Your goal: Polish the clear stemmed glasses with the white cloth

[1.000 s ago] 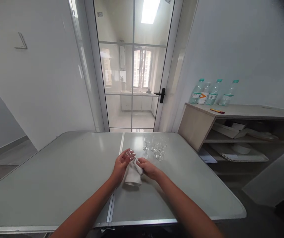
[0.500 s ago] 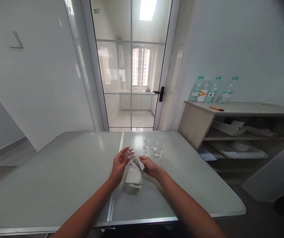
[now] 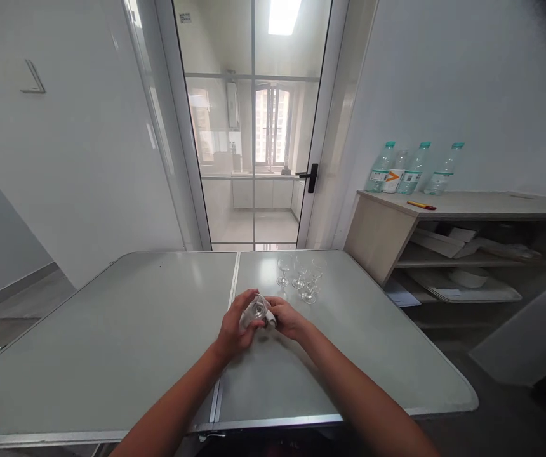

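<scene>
My left hand (image 3: 236, 325) is closed around a small clear stemmed glass (image 3: 259, 309), its round foot turned up toward me. Bunched against the glass is a white cloth (image 3: 270, 319), gripped by my right hand (image 3: 288, 317). Both hands are close together, just above the table near its metal seam. Most of the cloth is hidden behind the fingers and the glass. Several more stemmed glasses (image 3: 308, 295) stand upright in a group beyond my right hand.
The grey-green table (image 3: 125, 343) has a metal-trimmed edge. A wooden shelf unit (image 3: 382, 231) at the right bears several plastic bottles (image 3: 411, 174) and an orange-yellow pen-like item (image 3: 421, 205). Behind the table stands a glass door (image 3: 273, 222) with a black handle (image 3: 312, 178).
My left hand has tilted the glass so its foot faces me. The cloth, which hung down below my hands, is now gathered up around the glass. The standing glasses stay put.
</scene>
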`<action>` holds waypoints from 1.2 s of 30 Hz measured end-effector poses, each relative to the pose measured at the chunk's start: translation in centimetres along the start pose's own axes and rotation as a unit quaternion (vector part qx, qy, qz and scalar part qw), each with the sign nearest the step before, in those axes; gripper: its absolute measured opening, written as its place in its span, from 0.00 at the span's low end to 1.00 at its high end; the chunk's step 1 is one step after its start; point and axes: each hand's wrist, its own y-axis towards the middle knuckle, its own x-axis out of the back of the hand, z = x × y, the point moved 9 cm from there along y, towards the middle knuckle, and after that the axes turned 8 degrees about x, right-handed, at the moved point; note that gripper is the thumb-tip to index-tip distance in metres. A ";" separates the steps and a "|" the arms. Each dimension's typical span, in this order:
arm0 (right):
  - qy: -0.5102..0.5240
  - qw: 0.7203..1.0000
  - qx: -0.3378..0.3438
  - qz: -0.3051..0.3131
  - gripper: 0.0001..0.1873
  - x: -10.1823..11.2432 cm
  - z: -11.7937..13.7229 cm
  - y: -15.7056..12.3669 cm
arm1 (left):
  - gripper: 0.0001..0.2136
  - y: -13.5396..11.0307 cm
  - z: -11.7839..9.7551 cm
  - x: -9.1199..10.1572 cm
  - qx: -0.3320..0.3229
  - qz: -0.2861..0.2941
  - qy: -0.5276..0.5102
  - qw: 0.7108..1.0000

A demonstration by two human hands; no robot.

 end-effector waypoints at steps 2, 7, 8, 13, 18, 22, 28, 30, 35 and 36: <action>-0.030 0.999 -0.020 0.012 0.16 0.2 -0.6 -0.1 | 0.30 -0.2 -0.6 -0.5 -0.025 0.028 0.045 0.998; -0.115 0.993 -0.018 -0.013 0.16 1.9 -0.9 0.0 | 0.29 -0.4 -1.9 -2.4 -0.065 0.128 0.122 0.982; -0.131 0.991 -0.008 -0.022 0.16 2.1 -0.8 0.1 | 0.28 -0.5 -2.2 -2.8 -0.071 0.145 0.130 0.978; -0.375 0.921 0.092 -0.061 0.18 2.7 1.3 0.2 | 0.28 -0.9 -3.0 -3.5 -0.096 0.157 0.145 0.972; -0.465 0.866 0.138 -0.124 0.17 3.0 3.1 0.4 | 0.31 -0.4 -2.0 -2.0 -0.066 0.050 0.106 0.991; -0.508 0.831 0.164 -0.156 0.16 3.1 4.4 0.1 | 0.29 1.0 -0.6 1.5 0.004 -0.085 0.116 0.990; -0.540 0.823 0.147 -0.096 0.17 2.8 3.7 -0.3 | 0.29 3.1 1.3 8.1 0.060 -0.222 0.240 0.943; -0.561 0.812 0.141 -0.076 0.16 2.4 3.4 -0.3 | 0.29 3.4 2.3 9.9 0.085 -0.244 0.267 0.928; -0.604 0.788 0.118 -0.004 0.15 1.1 2.6 -0.3 | 0.29 3.0 5.1 13.5 0.188 -0.291 0.332 0.877; -0.609 0.785 0.113 0.008 0.15 0.9 2.5 -0.3 | 0.29 2.8 5.6 14.0 0.209 -0.296 0.344 0.866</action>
